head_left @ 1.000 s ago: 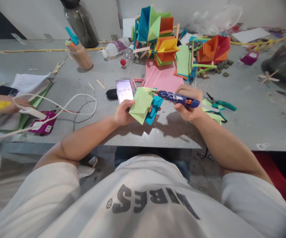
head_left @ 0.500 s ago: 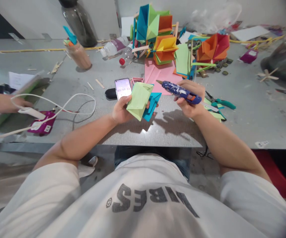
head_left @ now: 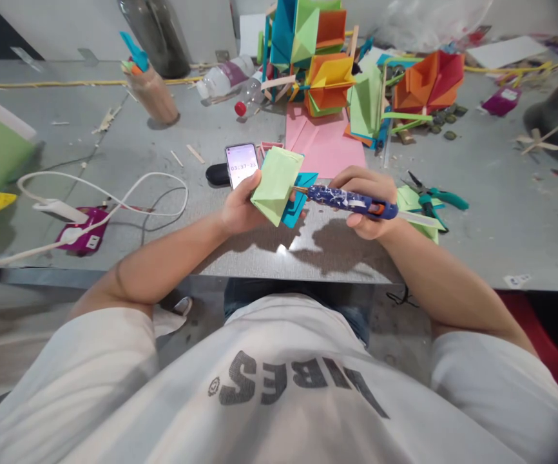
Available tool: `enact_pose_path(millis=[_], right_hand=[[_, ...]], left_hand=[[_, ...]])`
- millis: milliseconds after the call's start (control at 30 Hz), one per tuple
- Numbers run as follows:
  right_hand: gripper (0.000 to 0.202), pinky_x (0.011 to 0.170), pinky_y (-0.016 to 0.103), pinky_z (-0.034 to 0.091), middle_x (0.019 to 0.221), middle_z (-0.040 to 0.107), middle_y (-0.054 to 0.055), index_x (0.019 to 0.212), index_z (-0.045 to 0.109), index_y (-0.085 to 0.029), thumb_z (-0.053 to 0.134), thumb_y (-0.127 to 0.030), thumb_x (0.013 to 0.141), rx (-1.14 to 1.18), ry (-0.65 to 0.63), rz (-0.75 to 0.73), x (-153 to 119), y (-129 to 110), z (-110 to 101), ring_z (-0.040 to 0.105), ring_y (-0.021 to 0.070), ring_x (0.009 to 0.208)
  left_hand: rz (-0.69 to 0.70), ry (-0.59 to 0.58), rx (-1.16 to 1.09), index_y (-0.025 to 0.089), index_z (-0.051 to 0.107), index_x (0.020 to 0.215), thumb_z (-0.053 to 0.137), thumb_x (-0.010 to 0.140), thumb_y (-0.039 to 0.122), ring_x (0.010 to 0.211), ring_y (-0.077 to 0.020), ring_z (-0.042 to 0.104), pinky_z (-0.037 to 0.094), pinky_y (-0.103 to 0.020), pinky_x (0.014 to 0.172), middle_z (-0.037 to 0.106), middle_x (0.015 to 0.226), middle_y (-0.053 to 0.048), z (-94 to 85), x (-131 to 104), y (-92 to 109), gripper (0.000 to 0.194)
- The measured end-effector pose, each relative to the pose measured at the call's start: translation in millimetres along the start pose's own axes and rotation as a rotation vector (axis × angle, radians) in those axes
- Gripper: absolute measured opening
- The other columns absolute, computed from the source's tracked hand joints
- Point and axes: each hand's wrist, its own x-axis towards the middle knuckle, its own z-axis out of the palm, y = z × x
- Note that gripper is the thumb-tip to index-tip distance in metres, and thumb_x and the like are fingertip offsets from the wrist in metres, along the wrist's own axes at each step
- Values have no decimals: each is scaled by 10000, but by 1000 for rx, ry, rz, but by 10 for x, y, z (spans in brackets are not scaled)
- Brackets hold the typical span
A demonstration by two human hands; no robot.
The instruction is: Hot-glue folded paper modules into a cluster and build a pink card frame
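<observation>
1. Readable: phone [head_left: 243,164] shows 03:37 plus seconds, last digits soft. White shirt [head_left: 288,348] has big dark print, upside down in head view, looks like VIBES, small round mark beside it. Purple power blocks [head_left: 83,231] carry white labels, too small to read.
2. Left hand [head_left: 241,207]: grip closed on green paper [head_left: 279,183], thumb on top, fingers behind. Folded blue paper [head_left: 294,211] sits behind it, partly covered.
3. Right hand [head_left: 368,198]: fingers wrapped around blue glue gun [head_left: 349,201], nozzle pointing left at green paper's right edge. Can't tell if tip touches.
4. Pose: both forearms reach forward and inward over table [head_left: 491,251]. Papers held up near the front edge, between the hands.
5. Count: 1 phone, 2 purple blocks, 2 clear bottles [head_left: 225,76] lying down, 1 pliers [head_left: 436,196] with teal handles, right of right hand.
6. Behind papers: pink sheet [head_left: 327,148] flat, multicolor folded-paper build [head_left: 315,58] beyond it, red-orange folded piece [head_left: 428,84] to its right.
</observation>
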Motion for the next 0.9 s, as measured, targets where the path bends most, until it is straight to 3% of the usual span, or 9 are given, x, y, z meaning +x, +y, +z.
enact_pose_path(millis=[233,367,467,567,633,733,833,900], right_hand=[[769,649,525,636,833,815,108,730,748,-342,753,-1103,837,5,20,80,59,-54,13,737,307,705],[790,657,522,662,823,802,106,740,786,-333,743,-1114,847,45,180,125,-12,-67,113,798,326,763],[836,587,440,648,867,818,79,845,814,-307,656,-1125,912,179,300,262,-76,-94,249,828,284,757],[906,558,367,630,889,840,71,934,805,-282,649,-1172,855,281,382,466,-86,-128,357,852,251,752],[921,563,352,630,880,845,68,960,804,-280,641,-1179,848,292,463,522,-60,-132,383,875,254,778],[913,574,372,649,859,846,63,953,811,-289,593,-1173,890,302,574,546,8,-101,360,899,276,814],[912,621,415,704,815,831,64,898,802,-304,580,-1189,875,330,643,592,85,-67,321,909,295,852],[933,652,421,729,772,804,57,861,794,-298,564,-1202,863,349,684,577,119,-54,308,907,290,848]], left_hand=[[28,-111,38,270,886,1258,489,1084,967,1304,-423,879,697,-604,1110,939,1135,-107,-157,73,-69,821],[47,-138,88,267,890,1279,555,1092,950,1354,-424,872,705,-576,1103,935,1156,-113,-187,89,-93,783],[56,-159,185,251,901,1273,677,1060,923,1320,-426,890,725,-541,1048,933,1222,-138,-221,84,-128,740],[76,-193,275,253,907,1260,823,978,895,1175,-397,922,751,-503,973,932,1264,-145,-239,70,-162,706],[107,-178,290,261,902,1256,800,979,919,1127,-381,927,758,-486,941,933,1251,-136,-222,59,-138,721],[177,-87,271,247,893,1234,617,1030,1010,1163,-390,921,758,-489,920,922,1246,-137,-154,31,54,836],[293,27,301,237,886,1160,462,1029,1081,1327,-434,874,755,-557,1015,909,1269,-145,-89,-30,443,953],[391,86,363,254,882,1126,464,1016,1084,1453,-442,809,723,-578,1132,904,1303,-132,-71,-95,737,936]])
